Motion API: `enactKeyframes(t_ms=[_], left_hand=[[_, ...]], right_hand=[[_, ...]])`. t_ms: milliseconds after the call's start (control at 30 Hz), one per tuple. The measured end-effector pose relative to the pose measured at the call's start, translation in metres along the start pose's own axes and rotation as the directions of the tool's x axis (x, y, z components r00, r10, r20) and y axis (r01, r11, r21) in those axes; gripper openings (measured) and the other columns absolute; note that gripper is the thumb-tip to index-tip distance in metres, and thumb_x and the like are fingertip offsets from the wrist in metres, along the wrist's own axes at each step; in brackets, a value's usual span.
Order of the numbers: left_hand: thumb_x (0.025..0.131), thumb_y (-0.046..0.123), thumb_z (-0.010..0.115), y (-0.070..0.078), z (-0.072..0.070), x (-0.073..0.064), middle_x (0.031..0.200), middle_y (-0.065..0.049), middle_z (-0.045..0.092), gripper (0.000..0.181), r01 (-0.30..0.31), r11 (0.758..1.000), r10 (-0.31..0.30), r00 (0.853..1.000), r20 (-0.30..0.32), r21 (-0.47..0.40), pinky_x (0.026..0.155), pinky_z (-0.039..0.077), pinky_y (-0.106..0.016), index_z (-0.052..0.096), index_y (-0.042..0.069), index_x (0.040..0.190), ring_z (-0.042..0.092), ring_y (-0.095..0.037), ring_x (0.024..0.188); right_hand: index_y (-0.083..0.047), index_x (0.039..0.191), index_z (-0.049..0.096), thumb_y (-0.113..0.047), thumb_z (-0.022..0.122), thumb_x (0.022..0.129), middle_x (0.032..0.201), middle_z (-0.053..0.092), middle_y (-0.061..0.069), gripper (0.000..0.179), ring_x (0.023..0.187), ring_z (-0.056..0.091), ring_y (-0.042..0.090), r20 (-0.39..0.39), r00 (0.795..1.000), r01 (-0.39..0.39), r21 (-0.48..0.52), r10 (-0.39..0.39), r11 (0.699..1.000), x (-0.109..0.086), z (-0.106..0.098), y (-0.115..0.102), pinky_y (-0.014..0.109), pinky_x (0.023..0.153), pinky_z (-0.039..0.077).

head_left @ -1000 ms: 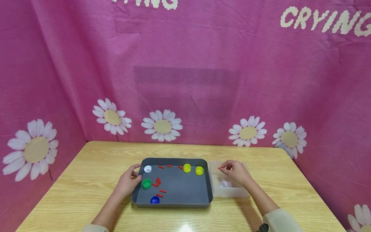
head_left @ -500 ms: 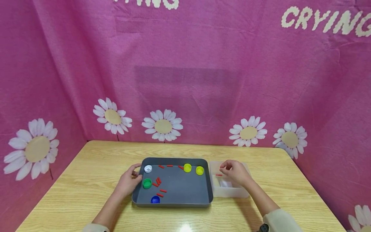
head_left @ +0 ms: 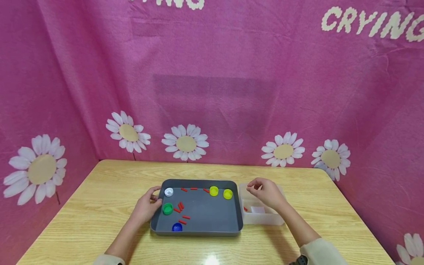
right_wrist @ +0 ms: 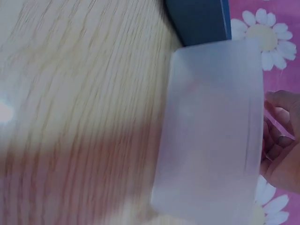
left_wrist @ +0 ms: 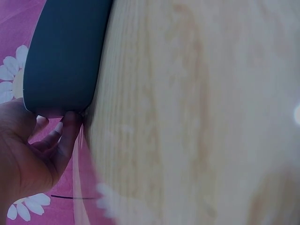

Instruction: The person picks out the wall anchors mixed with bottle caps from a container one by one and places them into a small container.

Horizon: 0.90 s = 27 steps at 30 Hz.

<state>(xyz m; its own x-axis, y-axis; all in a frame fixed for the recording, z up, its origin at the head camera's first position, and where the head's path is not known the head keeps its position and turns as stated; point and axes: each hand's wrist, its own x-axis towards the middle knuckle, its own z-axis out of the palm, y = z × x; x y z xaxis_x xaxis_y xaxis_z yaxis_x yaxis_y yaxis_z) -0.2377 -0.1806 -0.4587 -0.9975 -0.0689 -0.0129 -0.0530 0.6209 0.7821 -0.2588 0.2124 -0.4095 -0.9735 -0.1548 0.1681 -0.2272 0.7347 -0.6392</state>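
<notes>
My left hand (head_left: 147, 209) holds the left side of a dark grey rectangular tray (head_left: 215, 219); in the left wrist view its fingertips touch the tray's end wall. Inside the tray lie several short red sticks (head_left: 186, 217), with a white cap (head_left: 169, 192), a green cap (head_left: 168, 209), a blue cap (head_left: 177, 227) and two yellow caps (head_left: 214, 191). Above a translucent plastic box (head_left: 263, 219), my right hand (head_left: 269, 192) hovers with loosely bent fingers; I see nothing between them. A single red stick (head_left: 245, 208) lies in the box.
The box stands against the tray's right side, and a pale flat piece (head_left: 258, 209) shows inside it. Both containers rest on a light wooden table (head_left: 126, 176). A pink cloth with daisies (head_left: 215, 110) hangs behind the table and at both sides.
The red stick that was in my right fingertips has dropped into the box. My right hand has risen slightly since then. The left hand stays at the tray.
</notes>
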Motion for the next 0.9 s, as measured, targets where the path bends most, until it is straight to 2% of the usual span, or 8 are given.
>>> enactKeyframes(t_ms=[200, 367, 667, 900], left_hand=[[0.088, 0.011, 0.056, -0.002, -0.001, 0.002, 0.096, -0.014, 0.058, 0.049, -0.008, 1.0, 0.008, 1.0, 0.005, 0.0, 0.074, 0.049, -0.035, 0.045, 0.006, 0.135, 0.058, -0.023, 0.087], [0.087, 0.011, 0.057, -0.003, -0.001, 0.002, 0.096, -0.013, 0.059, 0.049, -0.012, 1.0, 0.012, 1.0, -0.005, -0.003, 0.074, 0.049, -0.036, 0.045, 0.006, 0.135, 0.059, -0.023, 0.088], [0.087, 0.009, 0.057, 0.0, 0.0, 0.0, 0.094, -0.013, 0.058, 0.047, -0.026, 1.0, 0.026, 1.0, -0.012, -0.017, 0.071, 0.047, -0.032, 0.047, 0.005, 0.133, 0.057, -0.021, 0.083], [0.087, 0.009, 0.057, -0.001, -0.001, -0.001, 0.093, -0.013, 0.059, 0.047, -0.036, 0.999, 0.035, 0.999, -0.017, -0.02, 0.07, 0.047, -0.032, 0.047, 0.004, 0.132, 0.057, -0.021, 0.083]], right_hand=[[-0.01, 0.089, 0.069, -0.017, 0.068, 0.082, 0.075, 0.056, 0.001, 0.01, 0.065, 0.047, 0.014, 0.03, 0.999, 0.008, 0.051, -0.01, 0.999, 0.001, 0.006, -0.021, 0.024, 0.056, 0.04], [-0.01, 0.089, 0.069, -0.016, 0.068, 0.082, 0.074, 0.057, 0.001, 0.009, 0.063, 0.047, 0.013, 0.049, 0.997, 0.049, 0.064, -0.052, 0.997, 0.002, 0.013, -0.036, 0.024, 0.056, 0.04], [-0.013, 0.087, 0.069, -0.018, 0.068, 0.083, 0.074, 0.059, -0.003, 0.006, 0.065, 0.047, 0.012, 0.082, 0.991, 0.101, 0.077, -0.107, 0.992, 0.003, 0.029, -0.05, 0.024, 0.058, 0.041], [-0.012, 0.09, 0.069, -0.016, 0.068, 0.083, 0.08, 0.061, -0.001, 0.009, 0.068, 0.052, 0.013, 0.121, 0.986, 0.1, 0.146, -0.118, 0.984, 0.002, 0.038, -0.063, 0.025, 0.057, 0.045]])
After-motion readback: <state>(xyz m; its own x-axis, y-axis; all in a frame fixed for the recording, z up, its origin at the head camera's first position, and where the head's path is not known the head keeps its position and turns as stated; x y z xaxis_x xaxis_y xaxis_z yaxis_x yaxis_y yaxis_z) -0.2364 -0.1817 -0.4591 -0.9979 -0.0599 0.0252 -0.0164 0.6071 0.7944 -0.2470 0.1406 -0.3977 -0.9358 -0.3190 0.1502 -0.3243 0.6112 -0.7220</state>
